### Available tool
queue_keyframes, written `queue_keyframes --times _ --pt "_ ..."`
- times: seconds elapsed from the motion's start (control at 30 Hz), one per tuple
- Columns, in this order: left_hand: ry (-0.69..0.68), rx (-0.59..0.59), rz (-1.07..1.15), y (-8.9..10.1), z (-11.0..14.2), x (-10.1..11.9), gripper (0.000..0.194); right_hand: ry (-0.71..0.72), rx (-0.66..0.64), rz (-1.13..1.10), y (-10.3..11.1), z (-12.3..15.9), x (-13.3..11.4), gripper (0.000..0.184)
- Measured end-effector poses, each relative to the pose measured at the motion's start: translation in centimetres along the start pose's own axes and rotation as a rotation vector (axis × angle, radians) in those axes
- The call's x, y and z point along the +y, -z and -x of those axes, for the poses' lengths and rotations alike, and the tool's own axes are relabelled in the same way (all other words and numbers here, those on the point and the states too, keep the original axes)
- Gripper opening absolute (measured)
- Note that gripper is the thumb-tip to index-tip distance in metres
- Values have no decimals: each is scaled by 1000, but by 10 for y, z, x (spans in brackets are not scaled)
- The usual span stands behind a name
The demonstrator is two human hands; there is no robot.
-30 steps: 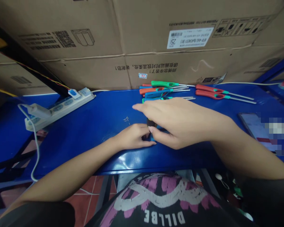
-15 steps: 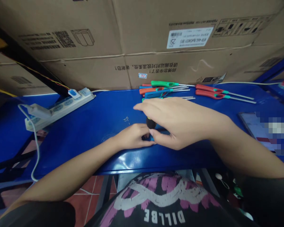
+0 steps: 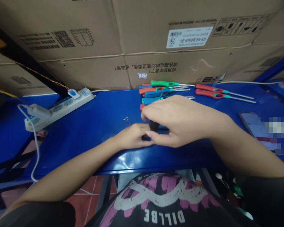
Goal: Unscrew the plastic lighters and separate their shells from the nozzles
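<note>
My right hand (image 3: 180,121) is closed around the black handle of a screwdriver (image 3: 153,125), its fingers wrapped over the top. The handle stands roughly upright, and its lower end is hidden. Just below and to the left, my left hand (image 3: 137,136) rests on the blue table with thumb and fingers curled together. What they pinch is mostly covered by the hands, so I cannot make it out. Several tiny screws (image 3: 126,119) lie loose beyond my left hand. Behind my right hand is a pile of gas lighters (image 3: 157,92) with green, orange, blue and red handles.
Two red lighters (image 3: 210,91) lie at the back right. A phone (image 3: 253,126) is near my right forearm. A white power strip (image 3: 63,107) with plugs and cables sits at the left. A large cardboard box (image 3: 97,69) stands along the back of the blue table (image 3: 85,126).
My right hand has turned about the screwdriver handle, and its index finger has curled in. More of the lighters behind it shows. My left hand has stayed in place.
</note>
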State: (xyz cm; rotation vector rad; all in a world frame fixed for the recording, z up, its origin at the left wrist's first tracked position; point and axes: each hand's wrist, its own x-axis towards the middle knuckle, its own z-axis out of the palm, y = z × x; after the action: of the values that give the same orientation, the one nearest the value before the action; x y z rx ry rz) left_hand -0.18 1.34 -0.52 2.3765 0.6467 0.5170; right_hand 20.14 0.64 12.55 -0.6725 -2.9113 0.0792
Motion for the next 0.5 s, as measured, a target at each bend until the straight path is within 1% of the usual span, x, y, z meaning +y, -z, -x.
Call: queue_keyframes --times 0.07,0.17,0.33,0.43,0.5 --pt "-1 4 8 0 0 -1 21 17 -3 15 0 0 0 23" --pt "7 2 9 -1 0 -2 22 44 37 -20 -1 1 0 23" --pt "10 5 9 -2 1 -4 24 0 -30 -25 1 3 -1 24" --pt "5 -7 -7 -2 1 -4 24 25 14 -50 0 2 0 31" --pt "22 -14 -18 -2 1 -4 24 33 13 -18 -1 2 0 25"
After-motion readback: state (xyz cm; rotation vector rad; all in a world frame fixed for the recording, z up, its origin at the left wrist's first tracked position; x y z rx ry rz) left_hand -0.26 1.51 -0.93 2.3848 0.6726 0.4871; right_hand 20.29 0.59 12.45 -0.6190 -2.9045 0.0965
